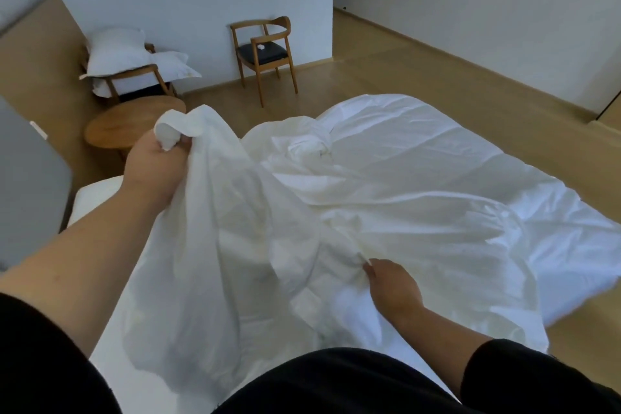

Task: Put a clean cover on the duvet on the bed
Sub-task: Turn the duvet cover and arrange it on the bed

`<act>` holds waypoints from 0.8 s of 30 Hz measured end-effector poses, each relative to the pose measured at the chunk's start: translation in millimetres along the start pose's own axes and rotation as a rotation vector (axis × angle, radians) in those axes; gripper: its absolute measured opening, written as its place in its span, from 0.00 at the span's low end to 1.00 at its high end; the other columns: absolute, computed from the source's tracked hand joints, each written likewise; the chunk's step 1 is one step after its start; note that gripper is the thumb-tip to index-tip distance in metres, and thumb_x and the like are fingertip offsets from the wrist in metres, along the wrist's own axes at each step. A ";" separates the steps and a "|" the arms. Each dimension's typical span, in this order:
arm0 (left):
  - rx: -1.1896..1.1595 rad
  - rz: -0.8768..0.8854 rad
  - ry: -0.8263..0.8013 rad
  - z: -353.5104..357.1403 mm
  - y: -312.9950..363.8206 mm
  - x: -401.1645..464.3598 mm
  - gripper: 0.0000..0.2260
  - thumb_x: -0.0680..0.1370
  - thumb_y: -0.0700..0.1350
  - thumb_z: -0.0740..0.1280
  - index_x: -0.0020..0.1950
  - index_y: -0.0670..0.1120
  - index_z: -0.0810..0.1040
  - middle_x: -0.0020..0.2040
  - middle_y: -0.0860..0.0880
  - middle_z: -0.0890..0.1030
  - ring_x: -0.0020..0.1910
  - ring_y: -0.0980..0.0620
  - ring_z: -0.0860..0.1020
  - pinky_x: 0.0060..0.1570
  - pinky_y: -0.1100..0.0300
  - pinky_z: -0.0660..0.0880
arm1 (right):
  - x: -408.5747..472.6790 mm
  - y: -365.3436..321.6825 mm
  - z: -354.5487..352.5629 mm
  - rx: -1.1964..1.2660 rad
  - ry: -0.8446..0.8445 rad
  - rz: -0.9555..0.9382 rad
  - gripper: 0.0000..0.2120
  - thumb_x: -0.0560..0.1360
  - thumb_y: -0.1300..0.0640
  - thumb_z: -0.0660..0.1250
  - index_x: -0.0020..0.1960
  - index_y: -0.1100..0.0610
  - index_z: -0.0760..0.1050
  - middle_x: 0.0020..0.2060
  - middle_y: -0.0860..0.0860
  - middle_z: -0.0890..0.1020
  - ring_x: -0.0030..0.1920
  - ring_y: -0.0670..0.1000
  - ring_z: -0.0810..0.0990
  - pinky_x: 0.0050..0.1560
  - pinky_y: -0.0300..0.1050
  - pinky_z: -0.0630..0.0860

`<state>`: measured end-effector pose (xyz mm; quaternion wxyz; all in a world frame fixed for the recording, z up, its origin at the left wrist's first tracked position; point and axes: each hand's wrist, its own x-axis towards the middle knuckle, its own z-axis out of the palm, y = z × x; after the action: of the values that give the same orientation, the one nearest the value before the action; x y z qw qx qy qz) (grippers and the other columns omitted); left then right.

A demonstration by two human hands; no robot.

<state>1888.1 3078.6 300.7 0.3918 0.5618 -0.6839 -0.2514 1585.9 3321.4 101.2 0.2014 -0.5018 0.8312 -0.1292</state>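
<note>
No text, label, brand, number or sign can be read anywhere in this view — the bedding, walls and furniture all show plain surfaces, and nothing on them resolves into letters or digits.

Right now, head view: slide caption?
Left hand lifts bunched cover; right hand pinches fabric over duvet.

The left hand (156,165) grips a bunched corner of the white duvet cover (215,232), lifted above the bed (97,198). The right hand (393,289) pinches a fold lower down. The duvet (437,178) lies rumpled beyond.
</note>
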 end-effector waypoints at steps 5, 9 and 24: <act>0.015 -0.050 -0.005 -10.5 -0.1 -7.7 0.14 0.81 0.58 0.62 0.57 0.50 0.78 0.50 0.50 0.80 0.50 0.47 0.77 0.52 0.52 0.70 | 2.1 -3.2 -9.6 0.161 0.148 0.128 0.15 0.85 0.55 0.53 0.46 0.52 0.76 0.44 0.48 0.79 0.44 0.49 0.77 0.46 0.44 0.73; 0.019 -0.107 -0.009 -23.9 5.4 -11.8 0.15 0.81 0.58 0.61 0.60 0.50 0.78 0.52 0.48 0.81 0.53 0.45 0.78 0.54 0.50 0.71 | 0.2 -11.7 -18.9 0.232 0.220 0.216 0.14 0.85 0.56 0.53 0.49 0.54 0.76 0.45 0.50 0.80 0.44 0.52 0.77 0.45 0.45 0.72; 0.068 -0.133 -0.056 -48.9 28.8 -12.7 0.18 0.82 0.52 0.62 0.61 0.38 0.77 0.55 0.39 0.80 0.58 0.31 0.76 0.59 0.40 0.73 | 23.0 23.8 -105.8 -0.256 0.328 0.214 0.14 0.85 0.46 0.55 0.63 0.53 0.72 0.58 0.53 0.77 0.60 0.56 0.76 0.52 0.51 0.74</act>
<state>1912.5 3102.6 347.8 0.3355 0.6116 -0.6641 -0.2690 1508.5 3313.4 180.3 0.0109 -0.4047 0.9108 -0.0806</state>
